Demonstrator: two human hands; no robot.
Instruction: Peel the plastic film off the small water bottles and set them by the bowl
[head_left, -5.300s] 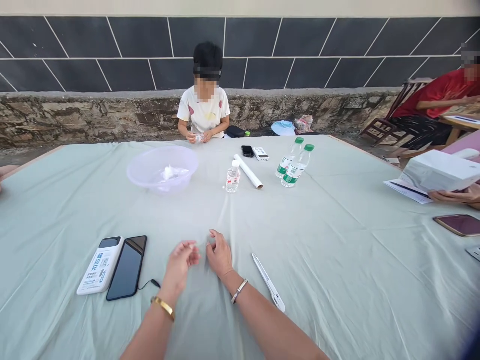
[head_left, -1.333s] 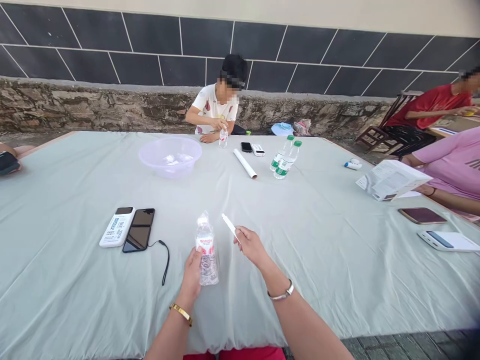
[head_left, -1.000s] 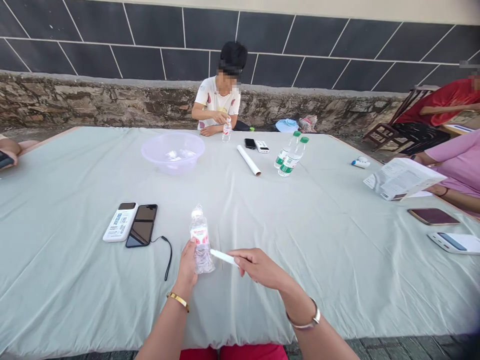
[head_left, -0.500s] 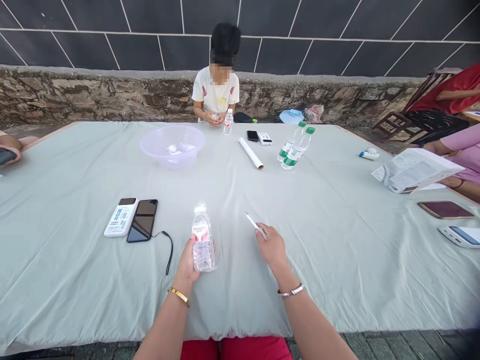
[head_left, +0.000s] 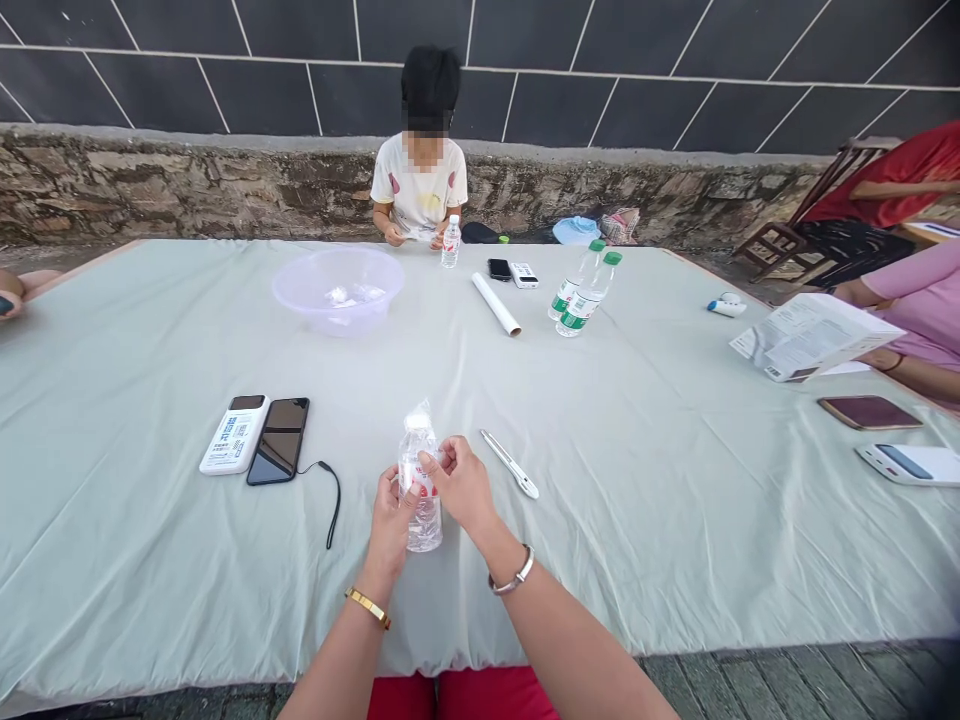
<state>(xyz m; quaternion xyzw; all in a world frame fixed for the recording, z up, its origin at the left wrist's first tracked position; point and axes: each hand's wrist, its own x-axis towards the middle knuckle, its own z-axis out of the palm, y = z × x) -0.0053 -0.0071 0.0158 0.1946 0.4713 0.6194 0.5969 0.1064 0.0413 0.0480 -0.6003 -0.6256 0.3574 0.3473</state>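
My left hand (head_left: 391, 520) is wrapped around the side of a small clear water bottle (head_left: 425, 525) with a white cap and a red-and-white label. Loose clear plastic wrap (head_left: 421, 410) covers the bottle and sticks up past the cap. At the bottle's upper right, my right hand (head_left: 466, 485) has its thumb and fingertips pinched on the wrap. Just right of that hand, a white utility knife (head_left: 510, 464) lies on the cloth.
A power bank (head_left: 235, 435) and a phone (head_left: 278, 441) lie left. Farther back are a purple basin (head_left: 337, 318) holding crumpled plastic, a white roll (head_left: 496, 304) and two green-capped bottles (head_left: 581, 309). A person (head_left: 418, 190) sits opposite; another at right holds a white box (head_left: 814, 338).
My right hand has put the utility knife down on the table and moved left to the bottle, where it pinches the wrap. The bottle has shifted slightly right in my left hand.
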